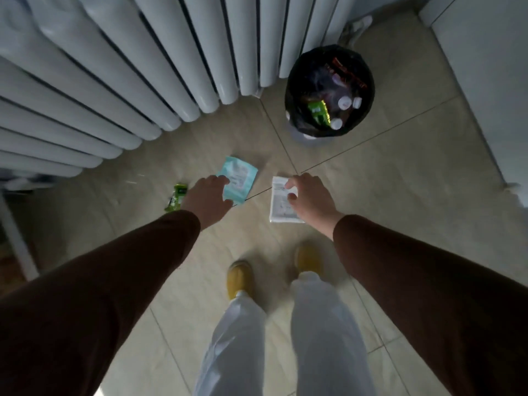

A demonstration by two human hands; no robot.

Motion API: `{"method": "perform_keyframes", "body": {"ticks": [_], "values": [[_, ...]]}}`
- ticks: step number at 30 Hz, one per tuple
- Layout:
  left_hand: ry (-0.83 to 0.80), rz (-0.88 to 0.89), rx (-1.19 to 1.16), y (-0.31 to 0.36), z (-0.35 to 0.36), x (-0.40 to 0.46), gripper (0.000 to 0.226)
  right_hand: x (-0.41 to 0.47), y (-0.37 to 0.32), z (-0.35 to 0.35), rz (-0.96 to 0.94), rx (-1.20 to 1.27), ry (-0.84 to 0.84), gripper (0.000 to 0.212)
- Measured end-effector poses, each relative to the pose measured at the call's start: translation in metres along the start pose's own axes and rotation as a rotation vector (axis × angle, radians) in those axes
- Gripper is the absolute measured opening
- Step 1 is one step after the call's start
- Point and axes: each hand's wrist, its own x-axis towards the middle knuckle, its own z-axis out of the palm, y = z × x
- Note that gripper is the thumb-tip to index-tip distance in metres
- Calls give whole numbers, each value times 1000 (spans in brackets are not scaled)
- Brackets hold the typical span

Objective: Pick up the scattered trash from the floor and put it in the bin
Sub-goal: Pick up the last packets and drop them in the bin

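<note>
Three pieces of trash lie on the tiled floor. A light blue packet [239, 178] is in the middle, with my left hand [210, 200] over its left edge, fingers apart. To its right is a white packet [281, 205], and the spread fingers of my right hand [308, 200] cover its right side. Whether either hand touches its packet I cannot tell. A small green wrapper [177, 195] rests left of my left hand. The bin [297, 81], lined with a black bag, stands beyond at the upper right and holds bottles and wrappers.
A white radiator [128, 75] fills the upper left, close to the bin. A white cabinet [485, 81] runs along the right. My feet in yellow shoes [238, 277] stand just behind the trash. A white post [17, 238] stands at the left edge.
</note>
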Motion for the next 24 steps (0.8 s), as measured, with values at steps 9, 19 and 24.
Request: {"method": "perform_keyframes", "body": {"ticks": [9,19,24], "values": [[-107,-215,30,-89,44,-62,57,-48,-23,75,-14,6,-60,20],[-186,-238,54,-182,56,-33,63,-24,-47,132,215,77,-65,33],[-180,-259,3,-235,64,15,62,12,-44,171,352,117,-47,41]]}}
